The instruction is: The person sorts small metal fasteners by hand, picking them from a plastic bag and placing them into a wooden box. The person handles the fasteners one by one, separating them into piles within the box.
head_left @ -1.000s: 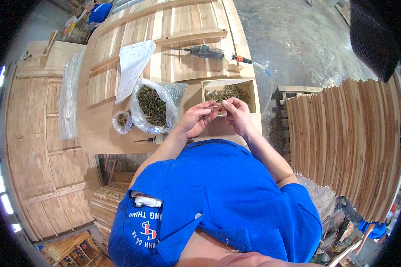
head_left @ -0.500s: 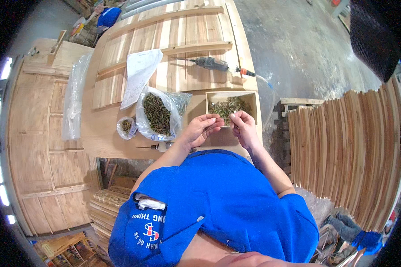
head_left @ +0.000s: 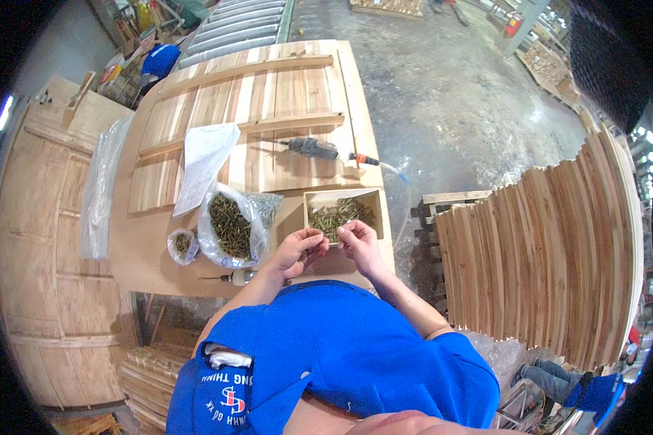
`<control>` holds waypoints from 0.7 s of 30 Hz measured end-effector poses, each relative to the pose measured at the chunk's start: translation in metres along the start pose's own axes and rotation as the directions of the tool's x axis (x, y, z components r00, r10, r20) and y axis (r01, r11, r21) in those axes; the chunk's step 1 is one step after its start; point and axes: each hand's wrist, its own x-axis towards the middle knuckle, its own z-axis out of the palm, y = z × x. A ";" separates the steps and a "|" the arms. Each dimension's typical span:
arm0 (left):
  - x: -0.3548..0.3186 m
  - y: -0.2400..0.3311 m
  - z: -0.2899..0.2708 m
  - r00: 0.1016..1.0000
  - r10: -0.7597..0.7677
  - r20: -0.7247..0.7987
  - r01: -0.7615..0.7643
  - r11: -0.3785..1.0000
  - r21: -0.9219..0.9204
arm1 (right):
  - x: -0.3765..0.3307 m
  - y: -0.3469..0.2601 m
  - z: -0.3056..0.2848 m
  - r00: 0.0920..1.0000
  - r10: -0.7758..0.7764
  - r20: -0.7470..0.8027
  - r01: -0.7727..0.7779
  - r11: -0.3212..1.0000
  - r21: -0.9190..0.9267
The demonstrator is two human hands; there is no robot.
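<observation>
Over the near edge of a shallow wooden box (head_left: pixel 379 206) my two hands are close together, fingertips almost meeting. My left hand (head_left: pixel 297 254) is curled, its thumb and forefinger pinched. Thumb and fingers of my right hand (head_left: pixel 360 244) are pressed together too. Whatever sits in either pinch is too small to make out. Loose brass-coloured screws (head_left: pixel 345 212) cover the bottom of the box. To its left stands an open clear plastic bag (head_left: pixel 256 239) full of similar screws (head_left: pixel 229 223). A smaller bag (head_left: pixel 191 255) beside it holds tiny fasteners.
A power driver (head_left: pixel 312 148) with an air hose lies on the slatted wood panel (head_left: pixel 218 163), beside a paper sheet (head_left: pixel 207 156). Another driver (head_left: pixel 239 277) lies at the table's near edge. Stacked boards (head_left: pixel 537 254) stand right; a person in blue (head_left: pixel 595 395) is behind them.
The whole scene has shifted down and left in the picture as the view tilted. My hands have come closer together, still over the box's near edge.
</observation>
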 end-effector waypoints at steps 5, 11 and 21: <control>-0.003 0.002 0.009 0.999 -0.012 -0.031 0.013 1.000 0.027 | -0.003 -0.003 0.002 1.000 -0.004 0.022 0.003 0.999 0.053; -0.006 0.003 0.011 0.999 -0.009 -0.040 0.008 1.000 -0.024 | -0.004 -0.004 0.000 0.999 0.002 0.033 -0.005 0.997 0.078; -0.006 0.003 0.013 0.995 0.015 -0.096 -0.013 1.000 0.028 | -0.005 -0.002 0.005 0.996 0.018 0.082 -0.026 0.995 0.099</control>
